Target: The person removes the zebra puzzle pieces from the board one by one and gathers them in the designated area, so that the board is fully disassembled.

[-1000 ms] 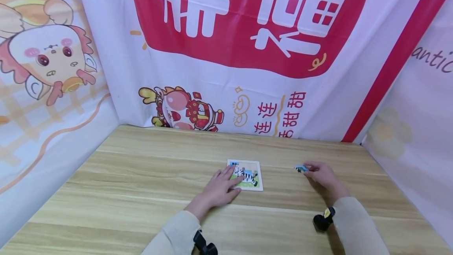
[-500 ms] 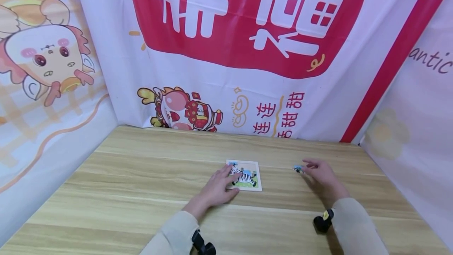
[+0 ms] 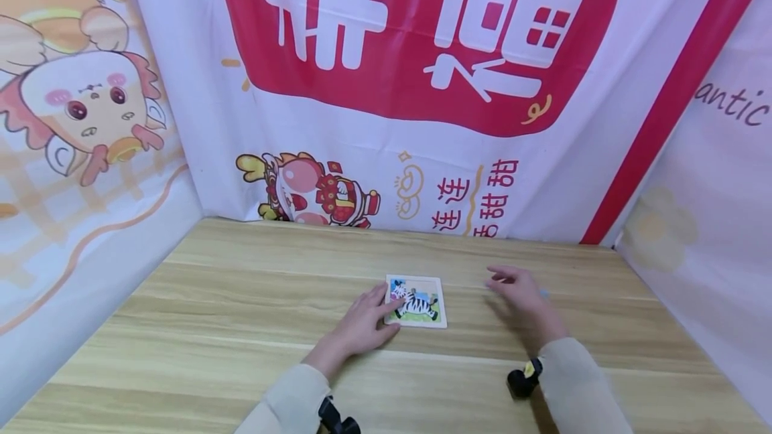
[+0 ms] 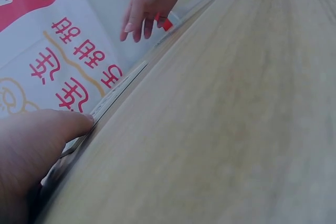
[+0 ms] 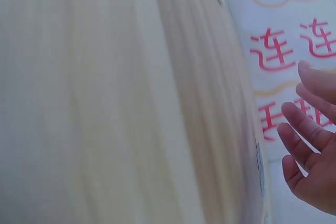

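Observation:
A zebra jigsaw puzzle (image 3: 422, 301) in a white square frame lies on the table in the head view. Its upper right part shows a pale bare patch. My left hand (image 3: 360, 323) rests at its left edge, with fingers over the picture's left side; in the left wrist view the thumb touches the thin board (image 4: 118, 92). Over the table to the right is my right hand (image 3: 520, 292), its fingers loosely spread and holding nothing, as the right wrist view of the hand (image 5: 315, 145) confirms. A small blue puzzle piece (image 3: 545, 293) shows just beyond that hand, mostly hidden by it.
The wood-grain table (image 3: 241, 327) ends at a printed white and red cloth backdrop (image 3: 374, 126). Cloth walls also close off the left and right sides. A black wrist camera (image 3: 523, 380) sits on the right sleeve.
My right hand has let go of the blue puzzle piece and moved left toward the puzzle, leaving the piece on the table. My left hand has slid slightly left, uncovering more of the zebra.

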Demonstrator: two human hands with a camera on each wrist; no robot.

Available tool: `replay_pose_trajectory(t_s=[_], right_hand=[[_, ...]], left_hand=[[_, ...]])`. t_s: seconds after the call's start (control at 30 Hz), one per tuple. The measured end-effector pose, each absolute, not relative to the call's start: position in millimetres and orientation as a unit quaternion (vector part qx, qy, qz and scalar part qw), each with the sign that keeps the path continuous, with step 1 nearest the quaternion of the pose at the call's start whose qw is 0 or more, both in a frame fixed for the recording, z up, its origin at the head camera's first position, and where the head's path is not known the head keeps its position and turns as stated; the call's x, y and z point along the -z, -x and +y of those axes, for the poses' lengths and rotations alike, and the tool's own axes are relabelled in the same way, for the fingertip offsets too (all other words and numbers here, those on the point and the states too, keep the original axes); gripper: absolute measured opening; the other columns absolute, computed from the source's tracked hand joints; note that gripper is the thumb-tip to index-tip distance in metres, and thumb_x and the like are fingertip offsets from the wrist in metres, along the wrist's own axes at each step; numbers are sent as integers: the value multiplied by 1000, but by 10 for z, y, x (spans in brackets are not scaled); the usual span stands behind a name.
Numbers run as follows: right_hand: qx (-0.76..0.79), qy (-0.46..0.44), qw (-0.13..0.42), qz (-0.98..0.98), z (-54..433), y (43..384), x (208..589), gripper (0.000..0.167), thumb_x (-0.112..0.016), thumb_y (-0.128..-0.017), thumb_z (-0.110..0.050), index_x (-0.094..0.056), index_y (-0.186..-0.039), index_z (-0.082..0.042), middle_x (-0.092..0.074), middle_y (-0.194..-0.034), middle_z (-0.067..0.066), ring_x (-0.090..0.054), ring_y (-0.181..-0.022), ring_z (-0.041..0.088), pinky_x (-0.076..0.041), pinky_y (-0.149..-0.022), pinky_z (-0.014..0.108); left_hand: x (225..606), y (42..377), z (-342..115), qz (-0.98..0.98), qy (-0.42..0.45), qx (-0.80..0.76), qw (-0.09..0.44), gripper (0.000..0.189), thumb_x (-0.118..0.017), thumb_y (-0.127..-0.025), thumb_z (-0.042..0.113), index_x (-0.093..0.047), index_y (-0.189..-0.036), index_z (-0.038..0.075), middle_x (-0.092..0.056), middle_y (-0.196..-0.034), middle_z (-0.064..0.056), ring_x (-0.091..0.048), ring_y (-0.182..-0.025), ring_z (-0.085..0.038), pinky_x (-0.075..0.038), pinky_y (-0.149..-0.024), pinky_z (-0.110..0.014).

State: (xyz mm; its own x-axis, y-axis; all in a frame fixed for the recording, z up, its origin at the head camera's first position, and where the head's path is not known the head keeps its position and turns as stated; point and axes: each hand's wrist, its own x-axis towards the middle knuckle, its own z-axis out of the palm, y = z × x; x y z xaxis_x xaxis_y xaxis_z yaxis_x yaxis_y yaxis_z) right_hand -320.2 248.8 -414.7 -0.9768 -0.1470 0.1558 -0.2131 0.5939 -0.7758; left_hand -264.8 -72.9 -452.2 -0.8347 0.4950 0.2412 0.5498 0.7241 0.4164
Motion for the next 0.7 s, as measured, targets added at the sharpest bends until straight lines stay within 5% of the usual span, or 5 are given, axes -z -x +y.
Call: replay_pose_trajectory(t_s=[0.7], right_hand=[[-534, -79, -7, -842, 1506, 3254, 4269, 37, -63, -78, -16, -56, -113, -5, -58, -93, 6, -52, -88, 21, -41, -80, 36]], left_hand=[[4542, 2649, -742, -932, 279, 224, 57, 46, -46, -86, 41, -43, -128, 21, -20, -139, -16, -15, -126, -28, -13, -100, -46]])
